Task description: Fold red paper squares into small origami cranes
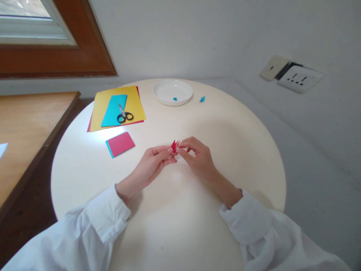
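A small folded red paper piece (174,145) with pointed tips is held up between both hands over the middle of the round table. My left hand (158,160) pinches it from the left between thumb and fingers. From the right, the thumb and forefinger of my right hand (197,155) grip its other side. The fingertips hide its lower part. A small folded blue paper piece (202,99) with similar points rests on the table beyond my right hand.
A white dish (160,99) holding a blue paper scrap (175,99) stands at the back. Black-handled scissors (125,116) lie on blue paper (110,113) over yellow sheets (98,109). Red and blue cut paper (121,144) lies left of my hands. A wall socket (300,78) is at right.
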The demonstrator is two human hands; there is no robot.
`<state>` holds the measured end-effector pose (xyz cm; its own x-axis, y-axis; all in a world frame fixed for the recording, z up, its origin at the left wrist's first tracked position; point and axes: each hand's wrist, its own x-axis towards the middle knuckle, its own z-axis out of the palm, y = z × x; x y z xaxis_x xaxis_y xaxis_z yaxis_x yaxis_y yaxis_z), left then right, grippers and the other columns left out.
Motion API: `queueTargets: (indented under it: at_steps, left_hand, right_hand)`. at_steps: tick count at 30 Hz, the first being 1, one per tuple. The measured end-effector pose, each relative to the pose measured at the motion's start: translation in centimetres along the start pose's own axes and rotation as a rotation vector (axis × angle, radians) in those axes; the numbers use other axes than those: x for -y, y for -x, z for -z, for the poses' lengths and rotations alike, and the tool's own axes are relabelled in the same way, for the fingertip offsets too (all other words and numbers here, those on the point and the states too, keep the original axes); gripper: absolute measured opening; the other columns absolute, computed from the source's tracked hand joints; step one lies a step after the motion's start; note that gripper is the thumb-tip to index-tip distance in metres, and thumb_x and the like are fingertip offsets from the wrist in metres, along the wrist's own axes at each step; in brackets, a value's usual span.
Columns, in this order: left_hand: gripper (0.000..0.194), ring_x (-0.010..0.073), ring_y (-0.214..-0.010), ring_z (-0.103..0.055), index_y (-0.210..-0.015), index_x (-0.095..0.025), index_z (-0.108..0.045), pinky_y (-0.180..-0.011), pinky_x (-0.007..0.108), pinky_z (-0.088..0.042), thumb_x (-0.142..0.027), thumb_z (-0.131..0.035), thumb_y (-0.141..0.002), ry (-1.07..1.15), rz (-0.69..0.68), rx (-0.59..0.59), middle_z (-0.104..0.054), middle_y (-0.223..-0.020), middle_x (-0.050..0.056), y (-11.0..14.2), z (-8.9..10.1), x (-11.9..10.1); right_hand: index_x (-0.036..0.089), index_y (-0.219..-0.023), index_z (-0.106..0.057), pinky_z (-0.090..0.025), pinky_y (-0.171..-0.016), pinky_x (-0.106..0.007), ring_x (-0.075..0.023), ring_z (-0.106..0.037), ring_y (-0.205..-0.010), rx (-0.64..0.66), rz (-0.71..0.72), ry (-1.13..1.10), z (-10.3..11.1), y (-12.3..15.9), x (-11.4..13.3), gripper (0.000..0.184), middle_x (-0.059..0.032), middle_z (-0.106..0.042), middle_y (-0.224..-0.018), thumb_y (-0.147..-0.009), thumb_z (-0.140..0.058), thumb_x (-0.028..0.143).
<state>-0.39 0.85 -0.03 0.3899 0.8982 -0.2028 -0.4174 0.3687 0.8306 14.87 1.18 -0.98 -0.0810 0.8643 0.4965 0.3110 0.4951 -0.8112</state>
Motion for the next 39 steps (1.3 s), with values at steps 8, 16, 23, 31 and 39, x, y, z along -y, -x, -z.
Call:
queueTargets:
  at_steps: [8, 16, 23, 31, 39]
  left_hand:
    - [0.012, 0.0097, -0.070, -0.058, -0.079, -0.010, -0.071, -0.071, 0.022, -0.047, -0.018, -0.067, -0.072, 0.005, 0.006, 0.023, -0.067, -0.079, 0.006, 0.0, 0.2, 0.1]
    - [0.010, 0.0108, -0.072, -0.060, -0.079, -0.011, -0.070, -0.074, 0.024, -0.048, -0.018, -0.066, -0.074, 0.060, 0.103, 0.084, -0.068, -0.079, 0.006, 0.3, 0.0, -0.2]
    - [0.009, 0.0119, -0.074, -0.061, -0.080, -0.011, -0.070, -0.080, 0.025, -0.048, -0.017, -0.066, -0.074, 0.077, 0.145, 0.079, -0.068, -0.080, 0.007, 0.4, -0.3, -0.5]
    - [0.017, 0.0111, -0.069, -0.059, -0.080, -0.013, -0.071, -0.074, 0.025, -0.048, -0.029, -0.066, -0.075, -0.094, 0.079, 0.125, -0.067, -0.077, 0.006, 0.3, 0.3, -0.1]
    - [0.023, 0.0123, -0.063, -0.055, -0.070, -0.014, -0.071, -0.062, 0.025, -0.048, -0.036, -0.065, -0.074, -0.450, -0.078, 0.041, -0.062, -0.066, 0.004, 0.4, 0.1, -0.4]
  right_hand:
    - [0.020, -0.075, -0.064, -0.049, -0.069, -0.029, -0.0156, -0.061, -0.080, -0.012, -0.129, -0.127, -0.2, 0.2, 0.1, 0.007, -0.0042, -0.066, -0.084, -0.078, -0.059, 0.025]
    - [0.019, -0.072, -0.065, -0.047, -0.065, -0.028, -0.0144, -0.061, -0.070, -0.038, -0.230, -0.168, -0.2, 0.3, 0.5, 0.006, -0.0020, -0.068, -0.074, -0.074, -0.062, 0.024]
    - [0.018, -0.072, -0.064, -0.047, -0.064, -0.028, -0.0132, -0.059, -0.067, -0.022, -0.257, -0.236, -0.3, 0.2, 0.5, 0.007, -0.0019, -0.067, -0.072, -0.073, -0.062, 0.024]
    - [0.018, -0.067, -0.061, -0.045, -0.056, -0.025, -0.0113, -0.056, -0.058, 0.024, -0.266, -0.172, -0.1, 0.1, 0.8, 0.007, 0.0003, -0.064, -0.064, -0.072, -0.062, 0.024]
    - [0.018, -0.065, -0.059, -0.046, -0.058, -0.024, -0.0111, -0.056, -0.060, 0.049, -0.322, -0.251, -0.2, -0.1, 1.0, 0.012, 0.0008, -0.062, -0.063, -0.073, -0.059, 0.026]
